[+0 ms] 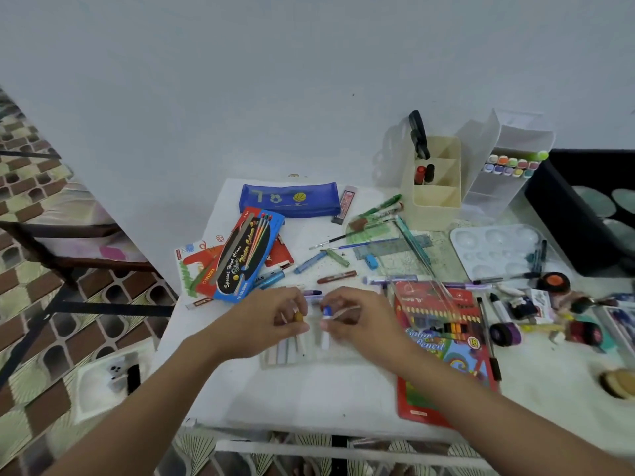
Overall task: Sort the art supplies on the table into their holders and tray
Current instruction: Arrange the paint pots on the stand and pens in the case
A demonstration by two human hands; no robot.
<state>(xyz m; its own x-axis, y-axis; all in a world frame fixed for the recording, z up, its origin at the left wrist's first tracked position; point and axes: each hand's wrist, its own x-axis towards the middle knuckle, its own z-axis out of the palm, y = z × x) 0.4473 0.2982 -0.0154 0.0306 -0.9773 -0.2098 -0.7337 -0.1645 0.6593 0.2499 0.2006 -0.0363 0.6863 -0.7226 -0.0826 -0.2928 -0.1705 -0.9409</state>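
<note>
The person is at the counter (309, 393), with both hands low in the middle and close together. The left hand (268, 317) has its fingers curled round a yellow crayon (299, 317). The right hand (357, 317) pinches a blue crayon (326, 310) between thumb and finger. Both crayons point down at a clear tray (275, 359), which lies just under the hands at six o'clock from them. A few pale sticks lie side by side in it. I think the hands hold the crayons by the top so that each one can slide neatly into a slot.

More loose crayons (336, 277) lie on the counter at twelve o'clock from the hands. They look like the next ones to pick up. At one o'clock stands a cream holder (434, 201). Black scissors (418, 135) and two markers stand upright in it, likely so they are easy to grab. Just beside it is a clear holder (494, 194) with a row of marker caps showing.

At eleven o'clock a blue box (247, 255) says "Special High Class Water Colours". The red pack (206, 269) under it seems to say "NIKKI". At four o'clock a red box (443, 341) says "Color Pencil" and "18". The blue pencil case (292, 201) at twelve o'clock has marks on it that I cannot read.
</note>
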